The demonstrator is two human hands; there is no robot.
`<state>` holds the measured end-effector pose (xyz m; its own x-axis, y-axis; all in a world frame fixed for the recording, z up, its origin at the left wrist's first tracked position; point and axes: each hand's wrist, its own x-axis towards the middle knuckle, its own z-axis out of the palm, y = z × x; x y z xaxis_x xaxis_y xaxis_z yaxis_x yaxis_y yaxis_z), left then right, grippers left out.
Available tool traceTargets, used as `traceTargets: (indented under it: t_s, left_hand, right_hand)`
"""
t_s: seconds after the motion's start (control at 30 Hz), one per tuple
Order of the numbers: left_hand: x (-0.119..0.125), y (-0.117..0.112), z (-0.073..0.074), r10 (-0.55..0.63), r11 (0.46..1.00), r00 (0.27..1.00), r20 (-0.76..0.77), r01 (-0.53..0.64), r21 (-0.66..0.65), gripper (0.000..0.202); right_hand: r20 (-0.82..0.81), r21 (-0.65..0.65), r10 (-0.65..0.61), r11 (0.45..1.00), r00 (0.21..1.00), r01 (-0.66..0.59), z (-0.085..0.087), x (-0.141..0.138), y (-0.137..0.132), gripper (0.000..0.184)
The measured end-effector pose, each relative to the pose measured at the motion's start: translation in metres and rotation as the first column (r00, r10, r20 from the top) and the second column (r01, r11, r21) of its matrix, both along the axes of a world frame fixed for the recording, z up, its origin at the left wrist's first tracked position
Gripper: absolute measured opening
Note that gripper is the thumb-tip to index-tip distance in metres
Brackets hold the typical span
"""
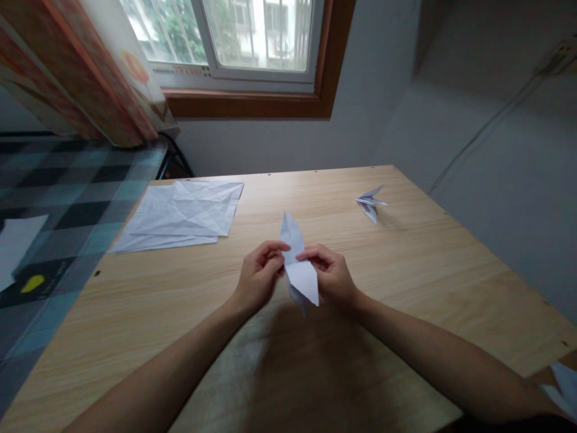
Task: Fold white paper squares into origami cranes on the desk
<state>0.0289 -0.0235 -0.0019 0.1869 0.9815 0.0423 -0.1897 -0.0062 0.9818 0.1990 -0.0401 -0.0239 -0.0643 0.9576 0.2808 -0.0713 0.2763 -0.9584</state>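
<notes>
Between my two hands, above the wooden table (211, 373), is a folded piece of white paper (303, 279). It has a pointed tip at the far end and broad flaps toward me. My left hand (261, 273) pinches its left edge between thumb and fingers. On the opposite side, my right hand (329, 273) grips the right edge, with the index finger lying across the middle crease. Some of the lower fingers of both hands are hidden behind the paper and the palms.
Creased white sheets (189, 210) lie stacked at the table's far left. A folded paper figure (370, 203) with spread points rests at the far right. Left of the table is a checkered cloth (27, 174) with a paper on it. A window (261, 36) and walls stand behind.
</notes>
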Motion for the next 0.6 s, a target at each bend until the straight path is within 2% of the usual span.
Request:
traceTargets:
  t_s: [0.13,0.2,0.37,0.43,0.53,0.6]
  left_hand:
    - [-0.0029,-0.001,-0.003,-0.095,0.995,0.993,0.073,0.097,-0.035,0.023]
    - [-0.0031,-0.0016,-0.004,-0.134,0.991,0.989,0.06,0.135,-0.014,0.027]
    - [0.0005,-0.0015,-0.0042,-0.047,0.992,0.991,-0.126,0.061,0.112,0.019]
    - [0.0026,-0.0013,-0.004,-0.046,0.992,0.993,-0.113,0.059,0.113,0.017]
    - [0.005,-0.0015,-0.0039,-0.039,0.996,0.999,-0.01,0.04,0.074,0.022]
    - [0.0055,-0.0016,-0.0045,-0.012,0.998,1.0,0.021,0.011,0.065,0.028]
  right_hand:
    - [-0.035,-0.041,-0.058,0.998,0.998,0.057,0.0,-0.0005,0.0006,0.007]
    - [-0.021,-0.058,-0.075,0.996,0.997,0.074,0.0022,-0.001,-0.0004,0.007]
    - [-0.088,-0.178,-0.064,0.983,0.994,0.047,0.0052,-0.0043,-0.0029,0.019]
    - [-0.14,-0.206,-0.084,0.977,0.987,0.054,0.0045,-0.0061,-0.003,0.027]
    - [-0.209,-0.233,-0.1,0.971,0.973,0.05,0.0036,-0.0075,-0.0021,0.046]
    - [-0.202,-0.252,-0.062,0.968,0.977,0.009,0.0042,-0.0069,-0.0017,0.04]
